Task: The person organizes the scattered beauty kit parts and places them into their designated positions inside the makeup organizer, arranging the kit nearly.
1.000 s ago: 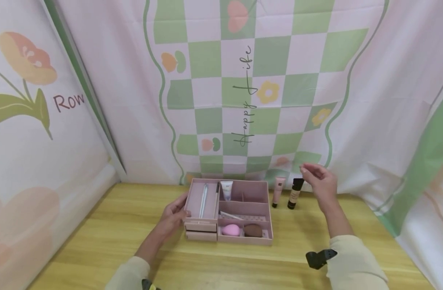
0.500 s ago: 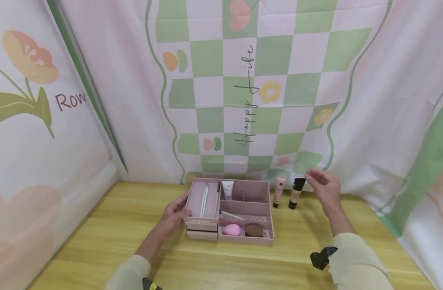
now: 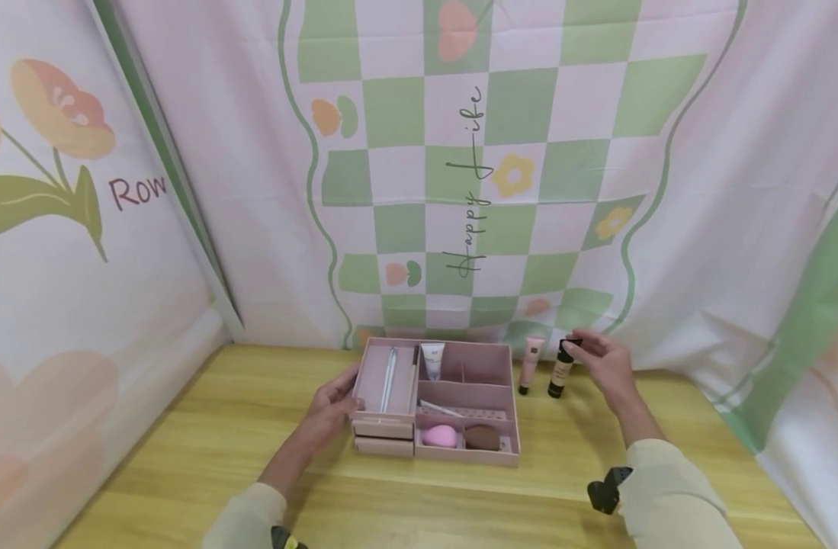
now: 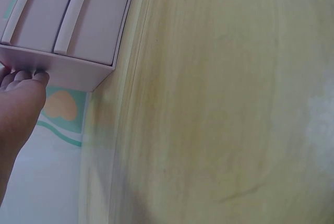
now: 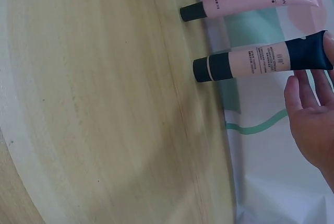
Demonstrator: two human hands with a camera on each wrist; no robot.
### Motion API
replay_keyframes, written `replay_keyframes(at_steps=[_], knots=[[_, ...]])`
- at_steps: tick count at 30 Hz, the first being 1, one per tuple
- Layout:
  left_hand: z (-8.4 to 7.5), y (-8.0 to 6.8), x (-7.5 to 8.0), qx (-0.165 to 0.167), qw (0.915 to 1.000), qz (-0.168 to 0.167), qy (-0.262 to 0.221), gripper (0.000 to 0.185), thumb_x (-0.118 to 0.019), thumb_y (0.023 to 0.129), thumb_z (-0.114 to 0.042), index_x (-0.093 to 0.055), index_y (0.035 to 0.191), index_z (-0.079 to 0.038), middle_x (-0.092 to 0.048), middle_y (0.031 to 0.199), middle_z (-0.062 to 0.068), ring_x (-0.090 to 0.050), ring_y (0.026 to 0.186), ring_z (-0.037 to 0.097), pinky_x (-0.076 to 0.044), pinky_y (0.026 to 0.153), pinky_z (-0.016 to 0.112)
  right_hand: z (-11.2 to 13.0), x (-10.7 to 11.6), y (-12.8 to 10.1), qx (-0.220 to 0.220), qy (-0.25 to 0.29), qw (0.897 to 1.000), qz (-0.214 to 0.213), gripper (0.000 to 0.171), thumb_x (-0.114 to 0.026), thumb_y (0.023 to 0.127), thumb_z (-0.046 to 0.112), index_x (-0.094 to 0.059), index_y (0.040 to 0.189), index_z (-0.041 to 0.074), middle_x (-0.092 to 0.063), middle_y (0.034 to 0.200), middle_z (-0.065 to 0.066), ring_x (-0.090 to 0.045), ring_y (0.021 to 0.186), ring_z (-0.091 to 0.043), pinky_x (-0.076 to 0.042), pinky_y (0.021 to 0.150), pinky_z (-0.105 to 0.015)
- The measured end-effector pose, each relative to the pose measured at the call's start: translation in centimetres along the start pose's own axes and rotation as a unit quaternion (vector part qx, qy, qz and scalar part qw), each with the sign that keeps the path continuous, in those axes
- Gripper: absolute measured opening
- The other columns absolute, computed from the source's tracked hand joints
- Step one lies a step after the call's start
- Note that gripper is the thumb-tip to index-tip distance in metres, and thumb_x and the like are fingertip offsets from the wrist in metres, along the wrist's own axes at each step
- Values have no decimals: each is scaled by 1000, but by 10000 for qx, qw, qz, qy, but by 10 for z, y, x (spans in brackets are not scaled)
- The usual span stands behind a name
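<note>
Two hands work here. Nearest, the left hand (image 3: pixel 329 404) rests straight fingers against the left wall of the pink organizer (image 3: pixel 435 404) on the wooden table (image 3: pixel 185 457). Farther back, the right hand (image 3: pixel 607 364) pinches the dark top end of the beige tube (image 3: pixel 560 369), standing on its cap beside the pink tube (image 3: pixel 528 364). It looks light, soft-walled and tippy; the stiff crimped end seems the best hold.

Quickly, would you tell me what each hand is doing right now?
Left hand: open, fingers resting on the pink organizer.
Right hand: pinching the dark-topped tube.
</note>
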State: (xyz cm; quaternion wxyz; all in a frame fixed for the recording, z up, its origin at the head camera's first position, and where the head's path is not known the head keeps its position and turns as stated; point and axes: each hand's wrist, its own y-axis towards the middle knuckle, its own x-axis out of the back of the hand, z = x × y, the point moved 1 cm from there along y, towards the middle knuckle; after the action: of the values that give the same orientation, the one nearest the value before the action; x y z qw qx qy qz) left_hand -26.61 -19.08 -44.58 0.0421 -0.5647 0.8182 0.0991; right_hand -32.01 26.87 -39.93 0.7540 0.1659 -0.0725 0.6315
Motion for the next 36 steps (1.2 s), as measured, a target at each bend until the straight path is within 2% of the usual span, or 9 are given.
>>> replay_keyframes(at_steps=[2,5,7,8,11,13,15,24,36], knots=[[0,0,0,9,10000,0,15,78,-52,87,2,-13,155,-1,-6,166,17,-9,153,35,-27,119,32,-1,-1,0,-60,-197,9998,27,64,-66,90,35,-47,140,-1,-59,98,32,-53,88,19,-46,79,0],[1,0,-1,27,10000,-52,6,78,-52,87,2,-14,155,-1,-6,166,17,-9,153,35,-27,119,33,-4,-2,1,-123,-420,9990,58,65,-65,91,37,-46,141,1,-64,115,12,-51,87,20,-46,79,0],[1,0,-2,35,9999,-96,16,79,-52,86,2,-15,155,-1,-6,166,17,-9,153,35,-27,119,32,-6,-3,1,-121,-505,9986,57,64,-65,91,37,-46,141,2,-64,120,5,-51,87,20,-46,79,1],[1,0,-2,42,9999,-114,3,78,-52,86,2,-15,155,-1,-7,166,17,-10,153,35,-28,118,32,-7,-3,1,-95,-516,9986,50,63,-65,91,36,-47,141,2,-64,119,6,-51,87,21,-46,79,1],[1,0,-3,53,9999,-157,-15,78,-52,86,3,-15,155,-1,-8,165,17,-11,153,35,-30,118,32,-9,-3,1,22,-491,9988,10,58,-65,92,32,-51,136,-2,-63,99,24,-52,85,20,-47,78,1],[1,0,-3,42,9999,-162,-9,78,-52,86,3,-15,155,-1,-8,165,17,-11,153,36,-30,118,31,-11,-2,0,103,-459,9989,-24,55,-66,91,29,-53,132,-5,-56,87,36,-53,84,19,-47,77,1],[0,0,-3,43,9998,-188,-2,78,-51,86,3,-16,155,-2,-9,165,17,-12,153,35,-29,118,32,-12,-2,0,179,-452,9988,-63,51,-66,91,27,-55,128,-8,-54,82,39,-54,82,19,-47,76,1],[0,-1,-3,72,9998,-179,36,78,-51,86,3,-15,155,-2,-7,166,16,-10,154,34,-23,121,35,-15,-3,-1,355,-414,9983,-198,48,-66,91,24,-57,124,-10,-54,83,40,-54,82,21,-47,76,2],[0,-1,-1,39,9999,-165,-24,77,-51,87,3,-14,155,-1,-6,166,16,-10,154,33,-28,118,28,-14,-2,0,333,-541,9974,-335,52,-67,90,31,-57,126,-5,-57,87,39,-54,83,20,-47,76,1]])
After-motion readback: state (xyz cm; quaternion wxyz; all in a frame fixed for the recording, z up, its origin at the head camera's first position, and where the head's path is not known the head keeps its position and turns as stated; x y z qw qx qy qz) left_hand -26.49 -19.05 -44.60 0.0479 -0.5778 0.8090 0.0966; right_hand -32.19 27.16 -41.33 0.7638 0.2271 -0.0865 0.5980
